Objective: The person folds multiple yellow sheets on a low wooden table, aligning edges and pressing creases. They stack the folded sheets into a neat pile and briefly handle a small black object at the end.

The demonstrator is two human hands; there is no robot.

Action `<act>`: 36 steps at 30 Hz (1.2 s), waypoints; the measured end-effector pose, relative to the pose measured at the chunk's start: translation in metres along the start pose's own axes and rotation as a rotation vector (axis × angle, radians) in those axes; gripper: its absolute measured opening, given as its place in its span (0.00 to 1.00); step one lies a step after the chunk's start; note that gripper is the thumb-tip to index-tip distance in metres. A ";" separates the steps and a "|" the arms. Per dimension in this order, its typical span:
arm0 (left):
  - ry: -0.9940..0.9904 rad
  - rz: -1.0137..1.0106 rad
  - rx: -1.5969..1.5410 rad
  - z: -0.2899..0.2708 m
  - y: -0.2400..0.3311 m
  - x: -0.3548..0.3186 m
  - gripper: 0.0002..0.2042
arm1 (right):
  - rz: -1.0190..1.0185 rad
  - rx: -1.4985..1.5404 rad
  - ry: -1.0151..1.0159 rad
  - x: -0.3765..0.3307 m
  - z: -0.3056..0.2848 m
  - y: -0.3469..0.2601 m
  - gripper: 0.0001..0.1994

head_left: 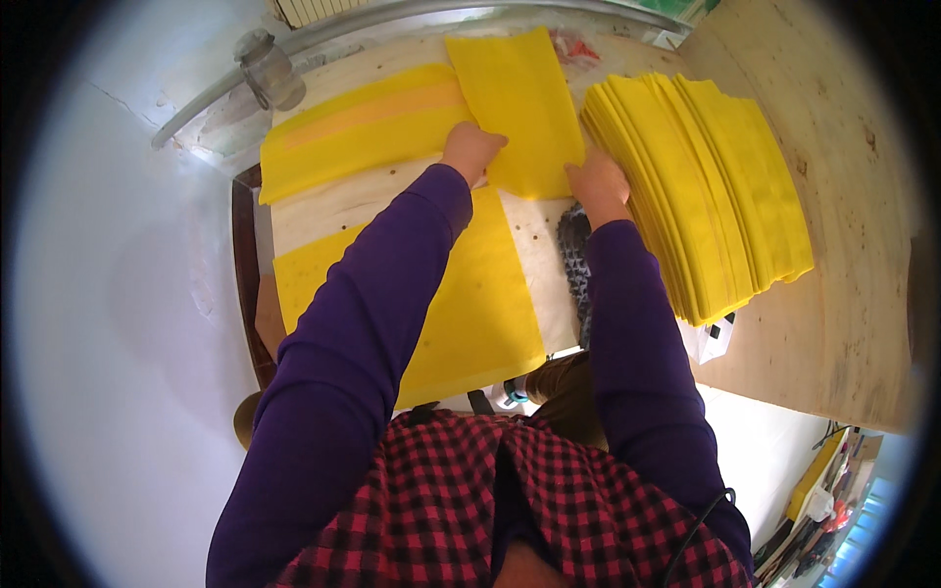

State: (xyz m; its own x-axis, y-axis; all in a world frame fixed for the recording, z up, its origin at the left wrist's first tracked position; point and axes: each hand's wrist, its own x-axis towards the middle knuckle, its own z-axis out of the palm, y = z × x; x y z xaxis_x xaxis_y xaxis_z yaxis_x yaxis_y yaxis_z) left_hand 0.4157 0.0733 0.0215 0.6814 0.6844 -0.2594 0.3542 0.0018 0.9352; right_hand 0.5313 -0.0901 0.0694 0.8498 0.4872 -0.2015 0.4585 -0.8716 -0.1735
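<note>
A rectangular yellow fabric piece lies at the far middle of the wooden table. My left hand is closed on its near left corner, and my right hand pinches the near right corner. Left of it, partly under its edge, is a long yellow fabric piece with a paler orange strip along it. Nearer to me a larger yellow sheet lies flat, partly hidden by my left sleeve. Just right of my right hand stands a thick stack of folded yellow fabric.
A dark, bristly or knobbly object lies beside my right wrist. At the back left stands a clear bottle, near a grey pipe running along the far edge. A wooden board extends on the right, and a white wall bounds the left.
</note>
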 end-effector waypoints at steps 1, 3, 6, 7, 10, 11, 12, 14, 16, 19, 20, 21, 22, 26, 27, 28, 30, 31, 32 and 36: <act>0.027 0.164 0.163 0.000 -0.004 0.004 0.11 | 0.003 0.002 -0.009 0.002 0.000 0.000 0.26; 0.026 0.374 0.464 0.001 -0.009 0.010 0.10 | -0.019 0.057 0.026 0.006 0.000 -0.002 0.24; 0.120 0.330 0.392 0.006 -0.007 0.014 0.10 | -0.091 0.066 0.151 0.005 -0.002 0.000 0.19; 0.141 0.304 0.374 0.008 -0.004 0.013 0.10 | -0.115 0.052 0.202 0.002 -0.004 0.000 0.18; 0.205 0.339 0.313 0.009 0.014 -0.001 0.13 | -0.252 0.008 0.323 -0.012 -0.018 0.005 0.14; 0.207 0.367 0.299 0.007 0.022 -0.010 0.13 | -0.270 0.059 0.367 -0.019 -0.023 0.008 0.13; 0.210 0.396 0.286 0.004 0.030 -0.021 0.13 | -0.293 0.110 0.415 -0.028 -0.029 0.010 0.13; 0.179 0.349 0.174 -0.005 0.047 -0.050 0.12 | -0.356 0.216 0.504 -0.047 -0.041 0.015 0.12; 0.192 0.345 0.072 -0.015 0.063 -0.086 0.12 | -0.444 0.333 0.595 -0.065 -0.054 0.018 0.11; 0.268 0.381 -0.126 -0.028 0.076 -0.147 0.11 | -0.557 0.488 0.655 -0.093 -0.071 0.017 0.11; 0.296 0.385 -0.228 -0.031 0.077 -0.166 0.11 | -0.614 0.542 0.623 -0.101 -0.077 0.017 0.11; 0.326 0.383 -0.332 -0.034 0.076 -0.186 0.12 | -0.640 0.593 0.568 -0.109 -0.084 0.017 0.12; 0.321 0.390 -0.408 -0.036 0.073 -0.204 0.12 | -0.657 0.646 0.502 -0.118 -0.088 0.018 0.12; 0.328 0.323 -0.619 -0.041 0.052 -0.276 0.12 | -0.844 0.723 0.254 -0.134 -0.093 0.010 0.12; 0.324 0.329 -0.655 -0.039 0.047 -0.291 0.12 | -0.935 0.713 0.211 -0.133 -0.092 0.007 0.12; 0.334 0.249 -0.642 -0.038 0.042 -0.306 0.12 | -1.061 0.725 0.164 -0.133 -0.089 0.004 0.12; 0.337 0.210 -0.643 -0.033 0.030 -0.334 0.12 | -1.068 0.717 -0.050 -0.128 -0.079 -0.006 0.12; 0.353 0.128 -0.587 -0.028 0.023 -0.345 0.12 | -1.040 0.710 -0.166 -0.125 -0.073 -0.011 0.12; 0.360 0.099 -0.541 -0.022 0.016 -0.356 0.12 | -1.107 0.704 -0.218 -0.123 -0.066 -0.015 0.12; 0.382 -0.048 -0.787 0.004 -0.016 -0.372 0.12 | -1.143 0.547 -0.440 -0.112 -0.034 -0.036 0.13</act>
State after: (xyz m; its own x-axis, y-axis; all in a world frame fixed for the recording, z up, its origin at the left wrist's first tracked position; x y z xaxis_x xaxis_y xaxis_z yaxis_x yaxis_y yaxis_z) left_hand 0.1590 -0.1841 0.1023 0.3657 0.8679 -0.3362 -0.2637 0.4430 0.8569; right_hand 0.4290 -0.1151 0.1310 -0.1389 0.9895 0.0409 0.6000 0.1169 -0.7914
